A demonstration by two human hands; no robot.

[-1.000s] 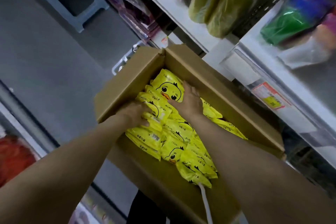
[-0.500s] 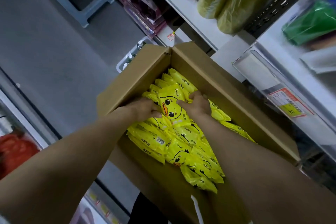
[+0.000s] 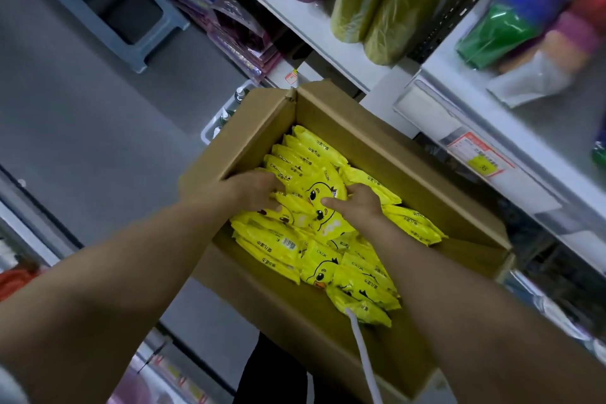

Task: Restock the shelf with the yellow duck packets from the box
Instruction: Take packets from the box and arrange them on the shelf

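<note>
Inside the open box (image 3: 295, 308) beside the white shelf (image 3: 311, 23), the left grip (image 3: 252, 190) curls over a bunch of yellow duck packets (image 3: 314, 187) from one side while the right grip (image 3: 357, 203) clasps the other, thumb on a duck face, with more lying beneath.

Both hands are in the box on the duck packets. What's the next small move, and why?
Probably lift the duck packets gripped between the left hand and right hand straight up, clear of the box walls: both hands already close on one bunch, which sits below the rim.
</note>
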